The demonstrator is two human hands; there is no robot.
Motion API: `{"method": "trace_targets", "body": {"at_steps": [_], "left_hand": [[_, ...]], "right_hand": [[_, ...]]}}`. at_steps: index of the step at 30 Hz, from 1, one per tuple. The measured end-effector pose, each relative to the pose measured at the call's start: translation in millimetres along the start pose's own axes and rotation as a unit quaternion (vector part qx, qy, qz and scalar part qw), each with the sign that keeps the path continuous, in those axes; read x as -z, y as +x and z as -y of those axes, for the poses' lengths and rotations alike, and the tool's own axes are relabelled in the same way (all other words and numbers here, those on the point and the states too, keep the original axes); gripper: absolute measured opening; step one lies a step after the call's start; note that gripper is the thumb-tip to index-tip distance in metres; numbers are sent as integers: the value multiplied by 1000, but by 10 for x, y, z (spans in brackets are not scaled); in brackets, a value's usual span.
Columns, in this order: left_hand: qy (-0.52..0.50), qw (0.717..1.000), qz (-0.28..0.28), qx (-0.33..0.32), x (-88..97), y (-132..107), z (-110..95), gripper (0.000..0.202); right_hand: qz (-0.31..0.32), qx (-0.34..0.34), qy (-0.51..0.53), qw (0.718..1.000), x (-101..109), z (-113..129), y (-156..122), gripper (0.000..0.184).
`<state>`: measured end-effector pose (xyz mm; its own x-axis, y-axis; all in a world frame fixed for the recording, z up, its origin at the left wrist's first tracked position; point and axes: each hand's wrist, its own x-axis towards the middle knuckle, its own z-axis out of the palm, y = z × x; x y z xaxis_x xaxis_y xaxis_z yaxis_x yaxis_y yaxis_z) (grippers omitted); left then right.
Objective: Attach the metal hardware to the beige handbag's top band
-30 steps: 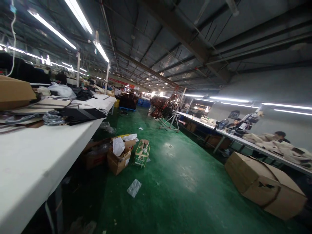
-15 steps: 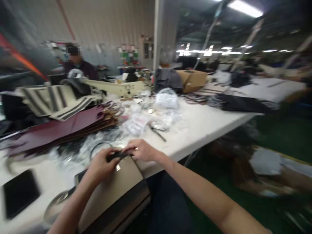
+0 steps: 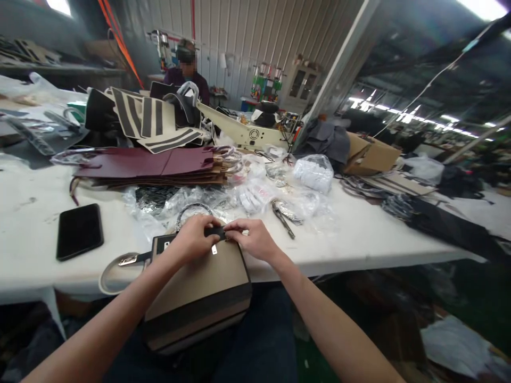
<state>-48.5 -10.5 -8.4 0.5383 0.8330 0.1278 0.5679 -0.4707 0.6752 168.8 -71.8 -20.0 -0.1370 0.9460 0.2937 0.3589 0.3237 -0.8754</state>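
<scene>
1. Bag [image 3: 199, 279], lower centre of the frame, between my forearms, its top edge at the table's near side; the beige panel faces up and slopes down toward my lap; its long axis I cannot judge surely.
2. My left hand [image 3: 195, 236] lies over its top edge, thumb and fingers pinching a short dark strip [image 3: 216, 232]; my right hand [image 3: 251, 238], by the upper right corner, pinches the strip's right end between thumb and fingertips; the strip runs left to right between them, so both hands are about equally near.
3. The panel looks smooth and matt, with a small shiny metal plate [image 3: 214, 249] just below the strip; dark and brown bands cross the bag's lower part; a pale curved handle [image 3: 107, 274] with a metal fitting bows out at left.
4. Beyond: crinkled clear plastic [image 3: 249, 196], slim pliers [image 3: 284, 220] to the right, a flat black phone [image 3: 80, 232] to the left; smooth purple pieces [image 3: 147, 162] are stacked behind, all on the white table [image 3: 359, 239].
</scene>
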Motion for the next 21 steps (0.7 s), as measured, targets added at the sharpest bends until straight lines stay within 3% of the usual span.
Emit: {"method": "trace_targets", "body": {"at_steps": [6,9,15,21], "left_hand": [[1,1000,-15,-3,-24,-1,32,35],[9,1000,-15,-8,-38,2,69,34],[10,1000,-15,-15,-67,19,112,34],[7,999,-23,-27,-76,22,126,32]], "right_hand": [[7,-34,55,998,-8,14,31,20],[11,-37,33,999,-38,23,29,19],[-21,39,-64,997,-87,26,14,14],[7,95,-125,988,-63,30,-25,16]]}}
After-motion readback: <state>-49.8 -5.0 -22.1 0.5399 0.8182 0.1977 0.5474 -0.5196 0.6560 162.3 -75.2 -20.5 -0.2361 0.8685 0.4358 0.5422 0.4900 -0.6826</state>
